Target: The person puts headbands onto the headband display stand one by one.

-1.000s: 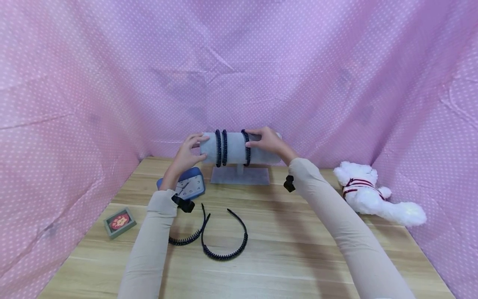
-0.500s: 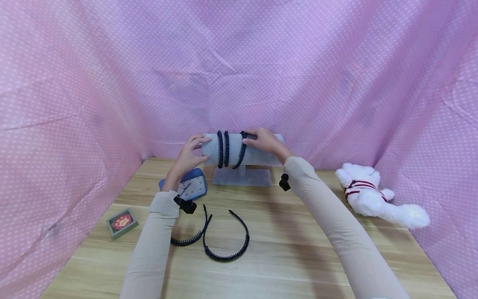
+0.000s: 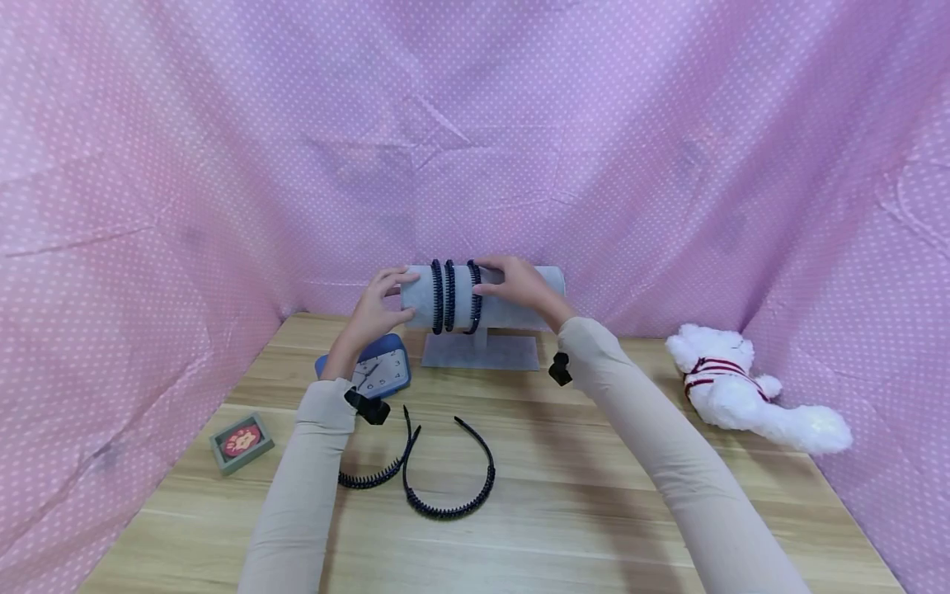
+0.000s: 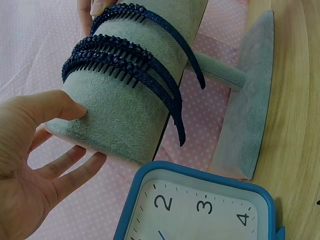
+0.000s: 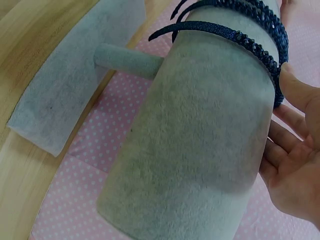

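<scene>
A grey velvety display stand (image 3: 512, 318) with a horizontal roll carries three dark beaded, toothed headbands. My left hand (image 3: 369, 313) holds the roll's left end, thumb on its surface in the left wrist view and the other fingers spread around the end. Two headbands sit side by side, one headband (image 3: 437, 297) just left of another headband (image 3: 449, 297). To their right, my right hand (image 3: 518, 282) pinches the third headband (image 3: 477, 304) near its top. The right wrist view shows the thumb against this headband's (image 5: 215, 31) beaded part, its free tip hanging over the roll.
On the wooden table (image 3: 564, 503) lie two more black headbands, one headband (image 3: 448, 513) whole in view and another headband (image 3: 371, 480) partly behind the left sleeve. A blue clock (image 3: 389, 371) stands beneath the left wrist. Small framed ornament (image 3: 242, 443) at left, white plush toy (image 3: 731, 400) at right.
The right hand has slid the third headband leftward along the roll, closer to the other two. It tilted midway and now hangs nearly upright. The left hand keeps its place on the roll's end.
</scene>
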Available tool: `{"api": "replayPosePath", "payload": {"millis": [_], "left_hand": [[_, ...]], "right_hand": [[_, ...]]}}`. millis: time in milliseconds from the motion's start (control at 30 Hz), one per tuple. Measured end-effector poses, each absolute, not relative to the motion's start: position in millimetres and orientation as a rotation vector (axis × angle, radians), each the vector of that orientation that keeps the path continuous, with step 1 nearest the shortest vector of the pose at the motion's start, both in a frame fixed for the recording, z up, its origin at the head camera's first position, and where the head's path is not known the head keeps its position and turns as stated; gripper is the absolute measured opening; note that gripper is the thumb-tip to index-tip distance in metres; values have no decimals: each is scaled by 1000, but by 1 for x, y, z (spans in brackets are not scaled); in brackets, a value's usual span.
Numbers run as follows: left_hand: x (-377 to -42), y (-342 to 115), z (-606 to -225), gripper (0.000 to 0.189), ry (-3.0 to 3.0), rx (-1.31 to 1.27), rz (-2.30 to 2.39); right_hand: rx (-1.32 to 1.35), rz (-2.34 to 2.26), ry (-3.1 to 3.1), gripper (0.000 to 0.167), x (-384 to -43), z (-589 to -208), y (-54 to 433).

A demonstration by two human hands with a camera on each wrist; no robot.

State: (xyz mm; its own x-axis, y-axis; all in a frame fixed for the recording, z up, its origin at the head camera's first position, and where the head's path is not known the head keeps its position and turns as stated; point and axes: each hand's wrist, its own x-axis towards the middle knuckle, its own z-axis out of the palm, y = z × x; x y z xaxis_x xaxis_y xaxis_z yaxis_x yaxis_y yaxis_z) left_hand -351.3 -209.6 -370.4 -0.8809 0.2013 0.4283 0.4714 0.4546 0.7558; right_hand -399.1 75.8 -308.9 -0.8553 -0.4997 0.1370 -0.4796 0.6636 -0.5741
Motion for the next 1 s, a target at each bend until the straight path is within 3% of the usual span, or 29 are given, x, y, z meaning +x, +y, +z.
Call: {"api": "replayPosePath", "payload": {"millis": [667,1000], "left_hand": [[-341,-204,-360,56,-2441,-570,-1407],[-352,-210,-371,56,-2414,-593,-1402]], "right_hand": [[-900,-911,2958,60,-385,-323,59],[-911,-903,3053,59,-380,-330,52]]}}
